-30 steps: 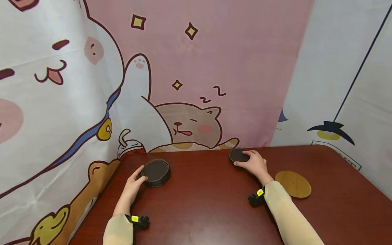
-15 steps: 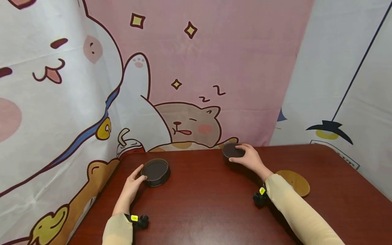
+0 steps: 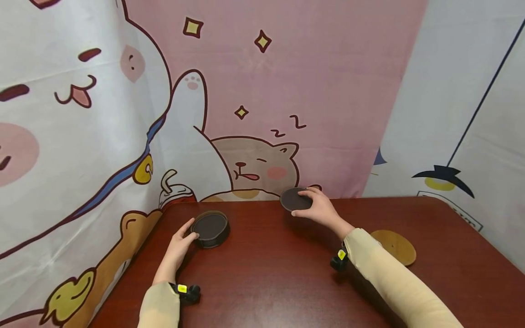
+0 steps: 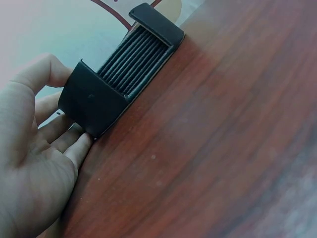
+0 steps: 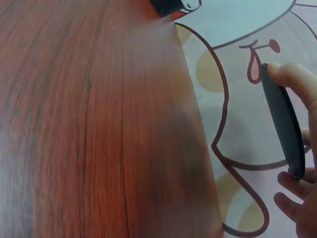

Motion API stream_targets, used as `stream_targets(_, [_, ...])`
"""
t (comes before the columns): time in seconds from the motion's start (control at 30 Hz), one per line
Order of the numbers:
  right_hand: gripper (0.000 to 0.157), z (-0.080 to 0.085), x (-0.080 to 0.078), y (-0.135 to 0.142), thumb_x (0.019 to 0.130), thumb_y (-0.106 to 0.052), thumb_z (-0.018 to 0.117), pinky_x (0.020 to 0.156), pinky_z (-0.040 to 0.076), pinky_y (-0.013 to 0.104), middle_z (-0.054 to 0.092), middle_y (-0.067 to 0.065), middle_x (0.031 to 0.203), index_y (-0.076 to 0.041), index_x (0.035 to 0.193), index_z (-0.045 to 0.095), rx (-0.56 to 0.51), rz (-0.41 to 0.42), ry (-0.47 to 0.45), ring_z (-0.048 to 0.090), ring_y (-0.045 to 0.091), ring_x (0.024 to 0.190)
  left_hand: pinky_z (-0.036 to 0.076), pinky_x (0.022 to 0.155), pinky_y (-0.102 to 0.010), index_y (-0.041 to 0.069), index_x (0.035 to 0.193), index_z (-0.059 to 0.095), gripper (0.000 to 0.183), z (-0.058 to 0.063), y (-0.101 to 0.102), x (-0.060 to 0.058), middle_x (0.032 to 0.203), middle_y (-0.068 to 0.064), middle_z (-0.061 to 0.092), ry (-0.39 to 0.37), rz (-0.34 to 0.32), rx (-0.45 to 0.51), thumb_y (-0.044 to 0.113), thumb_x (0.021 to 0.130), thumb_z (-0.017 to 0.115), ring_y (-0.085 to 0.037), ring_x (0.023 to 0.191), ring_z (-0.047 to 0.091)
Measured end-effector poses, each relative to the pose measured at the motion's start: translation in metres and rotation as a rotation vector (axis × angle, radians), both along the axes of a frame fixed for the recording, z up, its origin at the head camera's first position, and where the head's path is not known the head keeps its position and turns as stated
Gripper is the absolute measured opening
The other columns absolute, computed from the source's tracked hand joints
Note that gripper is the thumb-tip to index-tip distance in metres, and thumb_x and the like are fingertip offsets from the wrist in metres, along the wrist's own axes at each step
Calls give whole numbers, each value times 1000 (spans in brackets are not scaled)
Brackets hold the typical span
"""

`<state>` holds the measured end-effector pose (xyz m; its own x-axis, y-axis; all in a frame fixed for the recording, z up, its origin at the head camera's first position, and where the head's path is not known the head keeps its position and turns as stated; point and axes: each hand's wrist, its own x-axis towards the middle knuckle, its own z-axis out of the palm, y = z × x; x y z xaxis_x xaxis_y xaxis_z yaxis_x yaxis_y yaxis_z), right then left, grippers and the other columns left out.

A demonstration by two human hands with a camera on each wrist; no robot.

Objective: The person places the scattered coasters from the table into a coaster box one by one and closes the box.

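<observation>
In the head view my left hand (image 3: 178, 248) grips the near left side of a round black coaster holder (image 3: 211, 230) standing on the table. The left wrist view shows a stack of several thin black coasters (image 4: 132, 62) through the gap in the holder's wall. My right hand (image 3: 323, 210) pinches one round black coaster (image 3: 293, 201) by its edge, raised over the back of the table. In the right wrist view that coaster (image 5: 282, 124) appears almost edge-on, thumb at one end and fingers at the other.
A round wooden disc (image 3: 395, 248) lies on the right of the reddish-brown table (image 3: 262, 273), partly covered by the right sleeve. A cartoon-printed cloth (image 3: 328, 91) hangs behind the table's back edge and along its left side.
My right hand has lifted the coaster off the back of the table and carried it left, toward the holder. The left hand has stayed on the holder.
</observation>
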<state>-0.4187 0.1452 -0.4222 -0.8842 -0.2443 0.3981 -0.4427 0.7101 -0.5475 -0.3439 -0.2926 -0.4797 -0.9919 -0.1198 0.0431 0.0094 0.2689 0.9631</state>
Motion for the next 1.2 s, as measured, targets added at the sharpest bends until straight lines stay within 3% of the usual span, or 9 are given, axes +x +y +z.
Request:
stream_targets(0.4, [76, -3, 0, -44, 53, -59, 72, 83, 39, 43, 38, 9, 131, -21, 117, 56, 9, 53, -8, 39, 28, 114, 20, 100, -43, 17, 136, 35, 59, 1, -8, 4, 140, -10, 28, 6, 13, -2, 13, 81, 55, -25, 126, 23])
stream_targets(0.77, [79, -2, 4, -96, 51, -62, 71, 83, 40, 40, 39, 8, 130, -22, 118, 56, 15, 128, -10, 44, 26, 109, 17, 100, -42, 15, 135, 37, 58, 3, -9, 0, 139, -10, 30, 26, -2, 43, 9, 81, 55, -23, 126, 21])
stream_targets(1.2, [79, -3, 10, -153, 51, -64, 69, 85, 39, 39, 37, 7, 133, -23, 118, 57, 40, 209, -71, 38, 25, 118, 18, 100, -44, 16, 135, 37, 60, 2, -5, -4, 138, -8, 31, 21, 2, 26, 12, 79, 56, -24, 127, 21])
